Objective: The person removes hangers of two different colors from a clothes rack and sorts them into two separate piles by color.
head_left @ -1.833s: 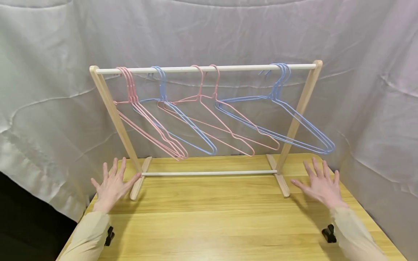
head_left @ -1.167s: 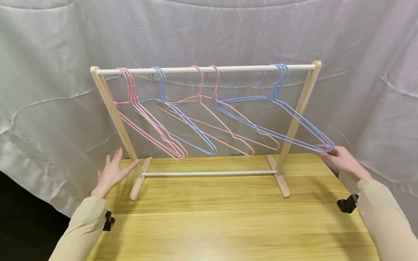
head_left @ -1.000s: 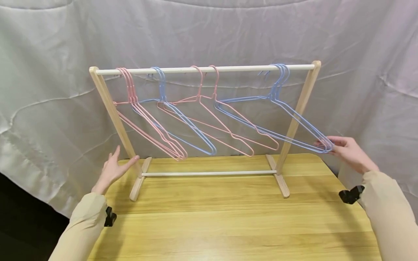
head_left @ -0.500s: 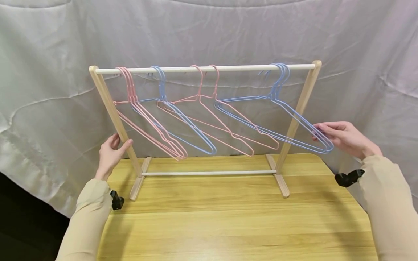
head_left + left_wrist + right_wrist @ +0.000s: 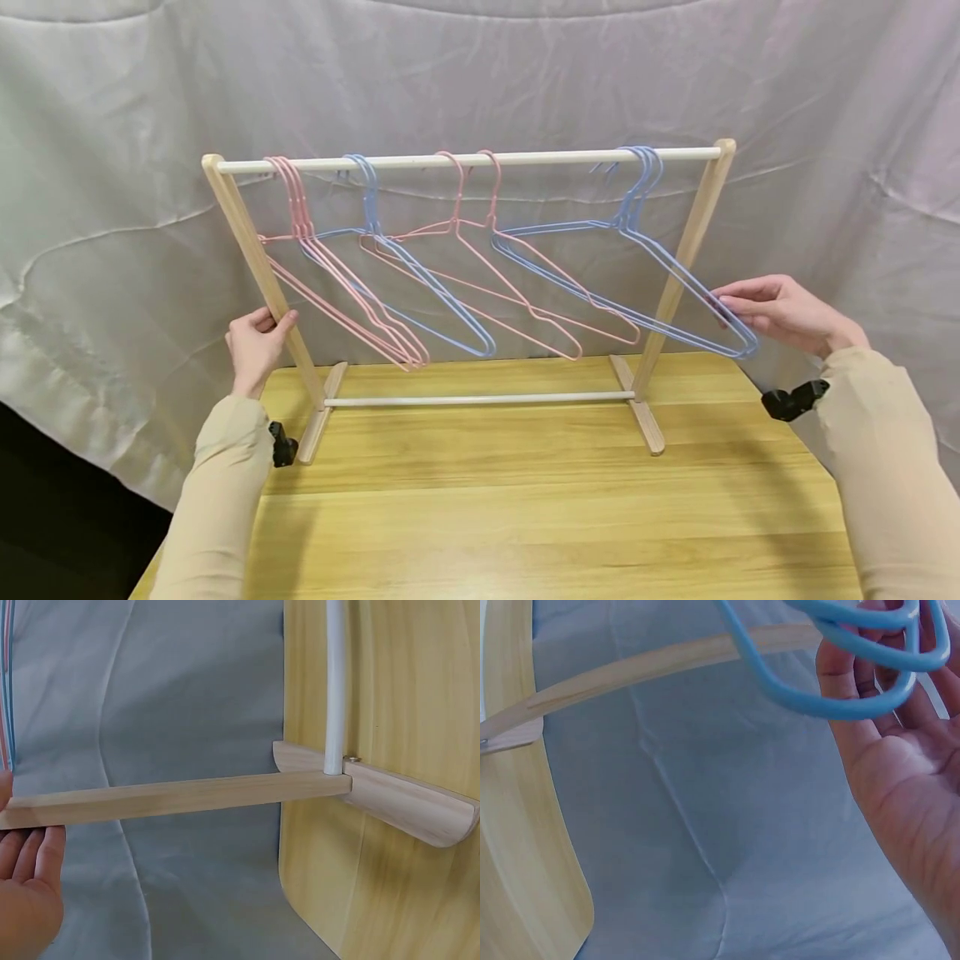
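In the head view, a small wooden garment rack [image 5: 693, 221] stands on the table, with wire hangers on its white top rail [image 5: 555, 157]. My left hand [image 5: 255, 342] grips the rack's left upright [image 5: 253, 246] below its middle. In the left wrist view, fingers [image 5: 49, 859] lie along one side of that upright [image 5: 172, 796]. At the right end, my right hand [image 5: 798, 318] pinches the sloping arms of the blue hangers [image 5: 624, 218] near their outer corners. Up close in the right wrist view, the curled fingers [image 5: 838, 675] are partly hidden behind the blue wire [image 5: 825, 707].
Pink hangers [image 5: 302, 227] hang bunched at the left, beside more blue hangers [image 5: 371, 218]. Two pink hangers [image 5: 456, 220] hang mid-rail. A white lower bar [image 5: 480, 400] joins the feet close above the wooden table [image 5: 480, 500]. Grey cloth [image 5: 480, 75] hangs behind.
Both hands have risen from open poses near the table. The left has taken hold of the upright; the right has moved up the blue hangers' arms, whose outer corners have drawn together slightly leftward.
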A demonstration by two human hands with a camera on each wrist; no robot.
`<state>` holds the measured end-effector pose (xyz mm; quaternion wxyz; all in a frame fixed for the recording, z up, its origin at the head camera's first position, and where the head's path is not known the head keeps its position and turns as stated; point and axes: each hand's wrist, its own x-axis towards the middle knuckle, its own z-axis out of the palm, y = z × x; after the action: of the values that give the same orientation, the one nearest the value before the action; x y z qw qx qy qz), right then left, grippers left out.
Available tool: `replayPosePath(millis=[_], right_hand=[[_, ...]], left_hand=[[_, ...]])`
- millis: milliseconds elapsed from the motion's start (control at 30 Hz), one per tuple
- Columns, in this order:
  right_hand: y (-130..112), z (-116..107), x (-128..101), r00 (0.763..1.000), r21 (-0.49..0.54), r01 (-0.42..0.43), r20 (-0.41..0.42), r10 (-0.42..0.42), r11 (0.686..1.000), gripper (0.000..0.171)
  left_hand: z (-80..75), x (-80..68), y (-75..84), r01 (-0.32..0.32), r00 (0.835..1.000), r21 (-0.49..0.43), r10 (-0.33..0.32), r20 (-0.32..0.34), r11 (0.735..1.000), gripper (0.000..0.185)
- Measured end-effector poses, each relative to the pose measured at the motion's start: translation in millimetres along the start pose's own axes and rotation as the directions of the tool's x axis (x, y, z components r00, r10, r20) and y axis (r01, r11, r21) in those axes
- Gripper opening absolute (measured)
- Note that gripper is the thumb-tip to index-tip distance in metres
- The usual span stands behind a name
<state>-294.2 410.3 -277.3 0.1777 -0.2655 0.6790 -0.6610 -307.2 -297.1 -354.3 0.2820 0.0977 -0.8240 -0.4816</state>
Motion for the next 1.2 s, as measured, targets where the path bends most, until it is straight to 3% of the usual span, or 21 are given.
replayPosePath(millis=[167,333,700,967,1200], right_hand=[[-1,-1,2,0.999,-0.065,0.007,0.033,-0.005,0.998,0.046],[-1,-1,2,0.999,-0.028,0.029,0.032,-0.028,0.999,0.045],[4,3,-1,0.997,-0.063,0.044,-0.06,-0.048,0.997,0.04],[8,2,-3,0.99,-0.16,0.021,-0.137,-0.044,0.987,0.036],[10,6,-8,0.967,-0.264,0.047,-0.229,-0.11,0.963,0.033]], left_hand=[[1.1,0.2,5.2,0.027,0.999,0.038,-0.026,-0.045,0.999,0.035],[1.6,-0.3,7.5,0.048,0.998,0.049,-0.045,-0.05,0.998,0.032],[0.9,0.7,6.5,0.073,0.996,0.073,-0.069,-0.056,0.995,0.031],[-0.1,1.1,5.6,0.074,0.996,0.081,-0.07,-0.054,0.994,0.031],[0.1,1.5,4.5,0.061,0.997,0.074,-0.057,-0.058,0.995,0.028]])
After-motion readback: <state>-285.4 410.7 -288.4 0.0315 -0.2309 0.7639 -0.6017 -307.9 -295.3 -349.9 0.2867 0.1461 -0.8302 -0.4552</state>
